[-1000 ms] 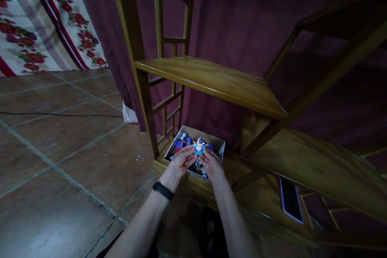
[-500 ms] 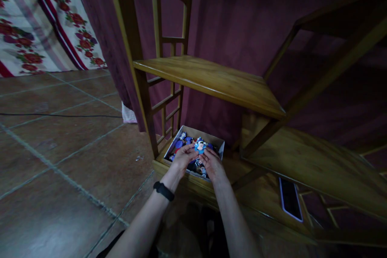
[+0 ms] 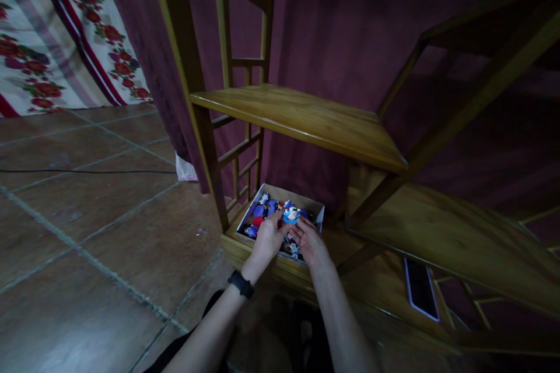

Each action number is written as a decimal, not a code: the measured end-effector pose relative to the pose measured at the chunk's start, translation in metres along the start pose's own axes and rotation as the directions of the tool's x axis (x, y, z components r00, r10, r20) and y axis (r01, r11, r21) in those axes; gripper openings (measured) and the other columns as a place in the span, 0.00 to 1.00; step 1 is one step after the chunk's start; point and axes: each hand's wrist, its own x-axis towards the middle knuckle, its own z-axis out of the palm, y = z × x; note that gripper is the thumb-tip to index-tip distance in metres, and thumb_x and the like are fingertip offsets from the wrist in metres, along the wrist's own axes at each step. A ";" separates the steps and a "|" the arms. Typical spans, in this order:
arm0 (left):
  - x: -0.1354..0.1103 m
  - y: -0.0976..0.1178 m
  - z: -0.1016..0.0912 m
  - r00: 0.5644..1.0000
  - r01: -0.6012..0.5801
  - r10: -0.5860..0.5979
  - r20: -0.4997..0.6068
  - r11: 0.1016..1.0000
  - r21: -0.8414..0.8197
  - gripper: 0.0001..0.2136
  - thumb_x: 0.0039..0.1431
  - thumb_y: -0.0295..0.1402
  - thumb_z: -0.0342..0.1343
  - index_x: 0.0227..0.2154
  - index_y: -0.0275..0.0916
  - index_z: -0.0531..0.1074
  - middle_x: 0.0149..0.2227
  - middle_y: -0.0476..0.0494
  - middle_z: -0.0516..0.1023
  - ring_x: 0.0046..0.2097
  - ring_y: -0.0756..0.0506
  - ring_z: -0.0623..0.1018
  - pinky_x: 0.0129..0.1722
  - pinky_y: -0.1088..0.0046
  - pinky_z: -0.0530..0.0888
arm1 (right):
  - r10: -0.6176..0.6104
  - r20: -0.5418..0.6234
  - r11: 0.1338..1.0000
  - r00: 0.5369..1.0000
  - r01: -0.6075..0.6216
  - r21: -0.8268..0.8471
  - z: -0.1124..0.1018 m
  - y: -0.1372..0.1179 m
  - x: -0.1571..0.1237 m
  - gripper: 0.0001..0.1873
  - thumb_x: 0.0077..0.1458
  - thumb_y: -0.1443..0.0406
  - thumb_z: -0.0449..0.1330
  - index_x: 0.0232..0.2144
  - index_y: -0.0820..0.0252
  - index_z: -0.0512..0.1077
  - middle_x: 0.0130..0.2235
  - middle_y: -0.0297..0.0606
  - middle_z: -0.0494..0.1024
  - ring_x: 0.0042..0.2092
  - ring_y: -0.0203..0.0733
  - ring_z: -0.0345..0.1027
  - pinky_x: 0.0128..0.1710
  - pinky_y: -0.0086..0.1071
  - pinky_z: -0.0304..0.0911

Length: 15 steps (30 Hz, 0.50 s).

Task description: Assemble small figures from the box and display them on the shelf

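Between my two hands is a small blue and white figurine (image 3: 291, 215), held above an open cardboard box. My left hand (image 3: 270, 237) grips it from the left with thumb and fingers. From the right, the fingertips of my right hand (image 3: 308, 239) close on its lower edge. The white-edged box (image 3: 315, 200) stands on the bottom shelf and holds several small figurines (image 3: 259, 211) in blue, red, black and white. My hands and the held figurine hide part of what lies in the box.
A wooden shelf board (image 3: 297, 119) juts out above the box, joined to a lattice side frame (image 3: 203, 145). To the right, a phone (image 3: 421, 290) lies on the lower board. A dark curtain (image 3: 324, 41) hangs behind. A cable (image 3: 87, 172) crosses the tiled floor.
The figurine has shifted slightly right and down and is turned a little. My left hand has moved slightly right and down, uncovering more of the box's left side.
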 end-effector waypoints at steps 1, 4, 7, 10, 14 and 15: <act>-0.002 0.002 0.000 1.000 -0.028 0.028 -0.012 0.999 0.021 0.15 0.40 0.23 0.63 0.33 0.41 0.75 0.34 0.46 0.75 0.40 0.45 0.73 0.40 0.77 0.68 | -0.009 0.000 1.000 1.000 0.009 0.004 -0.001 0.001 0.000 0.10 0.41 0.68 0.66 0.31 0.59 0.72 0.29 0.33 0.79 0.29 0.32 0.72 0.32 0.26 0.68; -0.011 0.006 0.001 0.996 -0.062 0.063 -0.062 0.998 0.020 0.17 0.39 0.21 0.63 0.35 0.42 0.75 0.37 0.45 0.74 0.46 0.43 0.71 0.45 0.76 0.66 | -0.029 0.007 1.000 1.000 0.029 0.004 -0.006 0.005 -0.003 0.11 0.40 0.68 0.66 0.30 0.59 0.72 0.29 0.33 0.79 0.29 0.33 0.73 0.33 0.27 0.68; -0.024 0.009 0.000 0.996 -0.050 0.049 -0.074 0.999 -0.009 0.18 0.39 0.20 0.63 0.36 0.42 0.75 0.39 0.43 0.74 0.49 0.42 0.70 0.48 0.74 0.65 | -0.031 0.007 1.000 1.000 0.031 0.004 -0.011 0.011 -0.013 0.11 0.40 0.68 0.67 0.30 0.59 0.72 0.30 0.33 0.79 0.31 0.34 0.73 0.34 0.28 0.69; -0.044 0.010 -0.002 0.998 -0.053 0.054 -0.024 0.998 0.042 0.17 0.40 0.22 0.63 0.36 0.42 0.74 0.40 0.42 0.74 0.49 0.41 0.70 0.51 0.72 0.63 | -0.022 -0.009 1.000 1.000 0.022 -0.014 -0.019 0.015 -0.030 0.10 0.40 0.69 0.67 0.29 0.59 0.72 0.30 0.33 0.79 0.32 0.35 0.74 0.35 0.29 0.69; -0.075 0.016 0.000 0.991 -0.130 0.122 0.056 0.972 0.197 0.16 0.44 0.26 0.62 0.39 0.43 0.73 0.41 0.42 0.72 0.48 0.42 0.70 0.52 0.72 0.63 | 0.014 0.009 0.999 1.000 -0.013 -0.047 -0.032 0.015 -0.058 0.09 0.40 0.71 0.65 0.27 0.58 0.72 0.28 0.31 0.79 0.29 0.33 0.73 0.33 0.26 0.69; -0.083 0.018 0.002 0.988 -0.149 0.136 0.073 0.965 0.215 0.17 0.45 0.26 0.62 0.40 0.42 0.73 0.41 0.41 0.72 0.47 0.42 0.71 0.51 0.72 0.62 | 0.021 0.019 0.999 1.000 -0.021 -0.040 -0.037 0.015 -0.066 0.08 0.40 0.72 0.65 0.27 0.58 0.73 0.27 0.30 0.79 0.29 0.32 0.73 0.32 0.25 0.69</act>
